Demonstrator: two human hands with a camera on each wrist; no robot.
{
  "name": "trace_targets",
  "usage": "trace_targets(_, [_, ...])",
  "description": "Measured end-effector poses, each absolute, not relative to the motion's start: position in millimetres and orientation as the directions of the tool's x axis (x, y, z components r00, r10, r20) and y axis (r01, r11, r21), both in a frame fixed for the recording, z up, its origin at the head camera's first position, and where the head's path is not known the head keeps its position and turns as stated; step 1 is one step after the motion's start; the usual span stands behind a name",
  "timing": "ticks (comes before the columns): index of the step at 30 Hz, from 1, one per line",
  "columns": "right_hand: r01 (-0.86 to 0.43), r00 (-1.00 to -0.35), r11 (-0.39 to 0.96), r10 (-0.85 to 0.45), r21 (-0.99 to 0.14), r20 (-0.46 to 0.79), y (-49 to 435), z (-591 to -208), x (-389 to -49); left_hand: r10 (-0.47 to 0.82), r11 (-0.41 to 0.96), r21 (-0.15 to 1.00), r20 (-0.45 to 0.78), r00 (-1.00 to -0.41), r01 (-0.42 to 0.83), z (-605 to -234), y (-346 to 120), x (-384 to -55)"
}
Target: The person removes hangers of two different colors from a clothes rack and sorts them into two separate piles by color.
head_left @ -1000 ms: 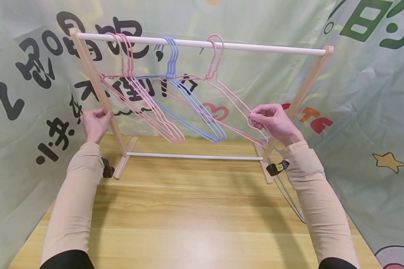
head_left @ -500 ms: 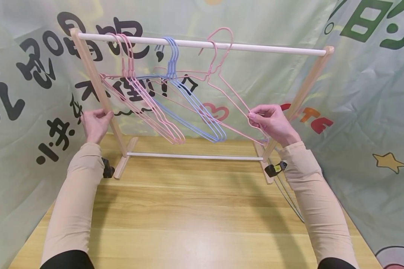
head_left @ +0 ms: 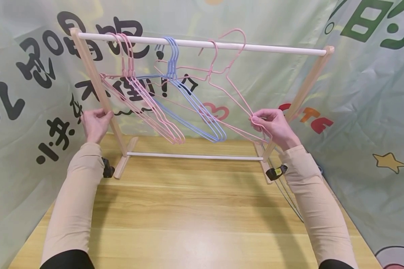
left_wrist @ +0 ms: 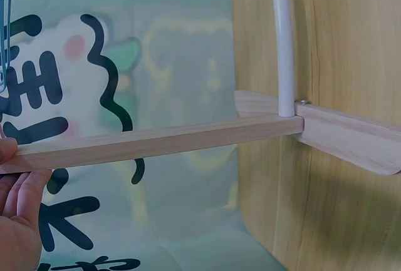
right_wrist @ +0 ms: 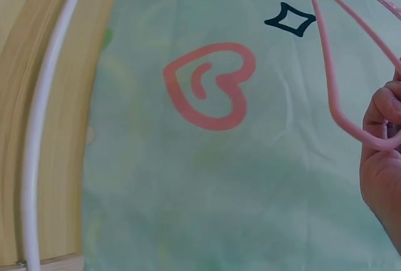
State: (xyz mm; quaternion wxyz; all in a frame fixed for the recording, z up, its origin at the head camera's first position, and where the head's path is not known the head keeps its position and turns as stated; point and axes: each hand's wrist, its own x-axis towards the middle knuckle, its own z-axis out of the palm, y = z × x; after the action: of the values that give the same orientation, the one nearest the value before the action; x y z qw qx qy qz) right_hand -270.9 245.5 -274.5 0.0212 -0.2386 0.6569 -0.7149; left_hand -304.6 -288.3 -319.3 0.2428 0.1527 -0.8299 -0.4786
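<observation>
The right hand (head_left: 274, 127) is closely pinching a pink hanger (head_left: 227, 69) (its hook (head_left: 244, 37) arching above the white rail (head_left: 282, 49)); the left hand (head_left: 95, 126) is firmly gripping a wooden post (head_left: 90, 71).

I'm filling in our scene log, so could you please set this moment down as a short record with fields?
Left hand: holds the rack's left post
Right hand: pinches at least one pink hanger near its end
Blue hangers: hang from the white top rail, between pink ones
Bottom rail: white, low above the table
Surface: wood-grain table
</observation>
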Motion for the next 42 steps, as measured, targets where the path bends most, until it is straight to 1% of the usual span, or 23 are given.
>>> trace_targets(5, [-0.269,-0.895,-0.127,-0.334,-0.955,0.297,253,-284,-271,-0.480,0.491,0.871,0.268,-0.835,-0.003,-320,-289,-304])
trace_targets(10, [-0.270,-0.921,-0.011,-0.290,-0.963,0.261,263,-300,-269,-0.476,0.490,0.872,0.258,-0.841,-0.010,-320,-290,-304])
trace_targets(13, [-0.279,-0.931,0.026,-0.252,-0.960,0.264,267,-312,-268,-0.479,0.490,0.872,0.250,-0.841,-0.020,-320,-289,-304])
trace_targets(17, [-0.262,-0.936,-0.024,-0.237,-0.965,0.260,271,-333,-265,-0.486,0.492,0.870,0.238,-0.841,-0.039,-319,-288,-305])
trace_targets(21, [-0.252,-0.931,-0.071,-0.255,-0.965,0.261,277,-357,-259,-0.490,0.494,0.868,0.237,-0.839,-0.043,-319,-288,-305])
trace_targets(25, [-0.206,-0.927,-0.066,-0.307,-0.976,0.217,282,-385,-251,-0.491,0.494,0.868,0.242,-0.837,-0.039,-319,-288,-305])
trace_targets(29, [-0.098,-0.919,-0.031,-0.381,-0.995,0.102,285,-411,-240,-0.491,0.494,0.869,0.245,-0.836,-0.035,-319,-288,-305])
trace_targets(32, [-0.041,-0.905,-0.003,-0.423,-0.999,0.039,285,-425,-234,-0.488,0.490,0.871,0.243,-0.839,-0.033,-319,-288,-305])
trace_targets(35, [-0.018,-0.881,0.024,-0.473,-1.000,0.005,283,-435,-231,-0.488,0.487,0.873,0.243,-0.838,-0.031,-318,-288,-305])
trace_targets(39, [0.024,-0.829,0.078,-0.556,-0.997,-0.063,276,-443,-228,-0.489,0.487,0.873,0.244,-0.838,-0.029,-318,-288,-305])
trace_targets(42, [0.097,-0.788,0.117,-0.598,-0.988,-0.148,265,-449,-224,-0.487,0.490,0.871,0.243,-0.839,-0.032,-318,-288,-305])
